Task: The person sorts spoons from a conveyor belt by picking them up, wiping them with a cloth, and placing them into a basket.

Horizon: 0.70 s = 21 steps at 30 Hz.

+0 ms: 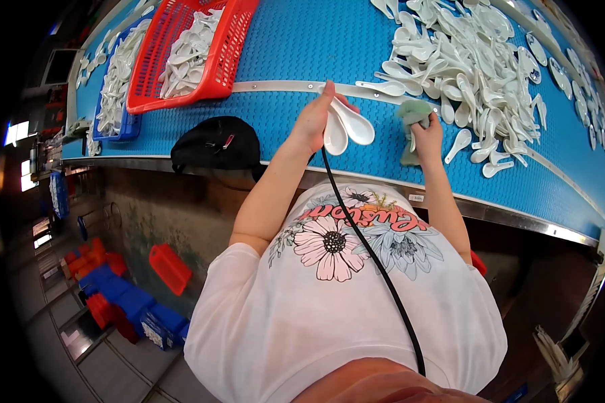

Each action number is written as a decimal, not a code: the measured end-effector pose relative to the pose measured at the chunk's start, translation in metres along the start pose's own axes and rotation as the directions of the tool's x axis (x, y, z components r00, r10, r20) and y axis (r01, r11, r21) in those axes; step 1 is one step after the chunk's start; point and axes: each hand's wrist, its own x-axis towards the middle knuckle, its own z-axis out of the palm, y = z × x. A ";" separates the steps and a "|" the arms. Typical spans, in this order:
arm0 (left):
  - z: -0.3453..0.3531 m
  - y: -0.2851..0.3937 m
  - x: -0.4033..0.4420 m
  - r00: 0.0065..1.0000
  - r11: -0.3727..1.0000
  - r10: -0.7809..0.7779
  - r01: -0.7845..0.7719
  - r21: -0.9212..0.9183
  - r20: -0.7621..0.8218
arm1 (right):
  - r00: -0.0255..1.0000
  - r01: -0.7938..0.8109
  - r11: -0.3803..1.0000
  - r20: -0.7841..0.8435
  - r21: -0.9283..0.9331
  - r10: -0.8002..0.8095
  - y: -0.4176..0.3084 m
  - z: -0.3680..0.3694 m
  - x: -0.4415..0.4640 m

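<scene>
My left hand (310, 124) is closed around the handles of two white ceramic soup spoons (360, 127). Their bowls fan out side by side toward me, above the front part of the blue textured table (302, 47). To the right, my right hand (429, 138) grips a greenish cloth or sponge pad (415, 111), which shows above and below the fingers. A small pale edge appears beside that pad, too little to name. Close to the right hand lies a large heap of white spoons (464, 67), with a few loose ones at its near side.
A red plastic basket (188, 101) of white spoons stands at the back left, beside a blue basket (117, 138) of spoons. A black bag (215, 144) lies at the table's front edge. A metal strip (275, 86) crosses the tabletop. A black cable (373, 258) hangs down my front.
</scene>
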 end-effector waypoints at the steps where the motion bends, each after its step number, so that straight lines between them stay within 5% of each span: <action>1: -0.001 -0.008 0.007 0.995 0.995 -0.099 0.099 -0.031 -0.018 | 0.997 -0.079 0.963 0.023 0.260 0.075 -0.018 0.003 -0.008; 5: 0.016 -0.030 0.016 0.961 0.942 -0.267 0.277 -0.189 0.076 | 0.965 -0.043 0.957 0.259 0.287 -0.034 -0.065 0.020 -0.036; 8: 0.008 -0.041 0.019 0.951 0.930 -0.251 0.289 -0.226 0.181 | 0.965 0.200 0.933 0.104 0.299 -0.240 -0.067 0.021 -0.020; 10: -0.003 -0.040 0.023 0.933 0.933 -0.270 0.315 -0.174 0.240 | 0.985 0.124 0.918 0.062 0.377 -0.159 -0.058 0.012 0.006; 12: -0.009 -0.037 0.024 0.949 0.927 -0.242 0.288 -0.240 0.204 | 0.921 0.380 0.885 0.023 -0.268 -0.388 -0.033 0.014 0.039; 14: -0.013 -0.031 0.025 0.961 0.925 -0.209 0.255 -0.283 0.181 | 0.878 0.478 0.810 0.158 -0.339 -0.452 -0.026 0.027 0.054; 16: -0.016 -0.023 0.028 0.988 0.910 -0.090 0.133 -0.392 0.127 | 0.720 0.602 0.433 0.223 -0.671 -0.657 0.000 0.046 0.059; 17: -0.023 -0.021 0.030 0.991 0.860 -0.092 0.128 -0.493 0.097 | 0.810 0.533 0.501 0.239 -0.682 -0.536 0.007 0.047 0.055; 21: -0.057 -0.010 0.043 0.991 0.816 -0.041 -0.039 -0.577 -0.125 | 0.891 0.447 0.507 0.317 -0.737 -0.325 0.004 0.044 0.043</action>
